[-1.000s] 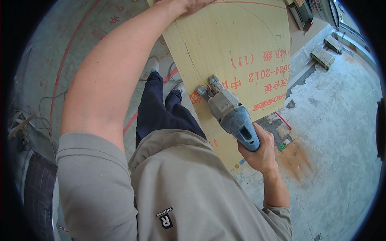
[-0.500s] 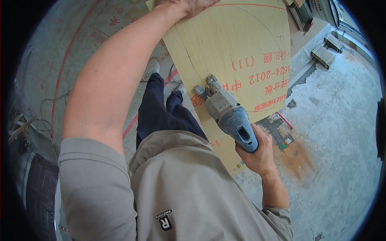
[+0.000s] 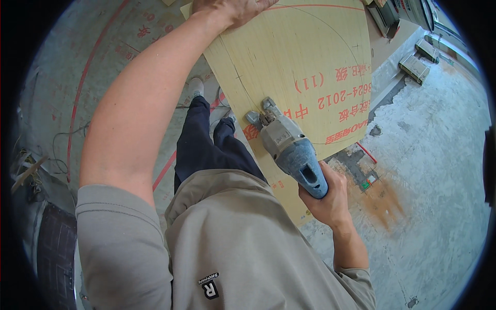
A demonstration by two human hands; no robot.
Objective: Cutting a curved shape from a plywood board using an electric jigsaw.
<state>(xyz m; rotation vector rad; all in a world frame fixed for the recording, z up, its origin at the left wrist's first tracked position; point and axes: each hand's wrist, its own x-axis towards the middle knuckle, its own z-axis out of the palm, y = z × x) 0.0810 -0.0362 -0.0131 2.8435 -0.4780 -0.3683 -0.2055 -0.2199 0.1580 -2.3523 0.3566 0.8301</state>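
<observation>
My right hand (image 3: pixel 329 199) is wrapped around the rear handle of a jigsaw (image 3: pixel 290 144) with a blue body and a grey metal head. The forked base of the jigsaw lies on a yellowish plywood board (image 3: pixel 289 57), at the board's left edge near a curved pencil line. Its blade cannot be made out. At the top of the picture, my left hand (image 3: pixel 235 9) rests on the board's far left part with its fingers stretched out, partly cut off by the frame. Red printing and a large drawn curve mark the board's face.
My legs (image 3: pixel 206 139) stand left of the board. A cable (image 3: pixel 72 135) runs over the floor on the left, near scrap pieces (image 3: pixel 31 173). Metal boxes (image 3: pixel 414 68) lie at the far right. A floor recess with a red tube (image 3: pixel 367 153) sits right of the board.
The jigsaw and the board's left edge appear slightly farther left in the picture, along with a small shift of the whole view. Both hands keep the same hold.
</observation>
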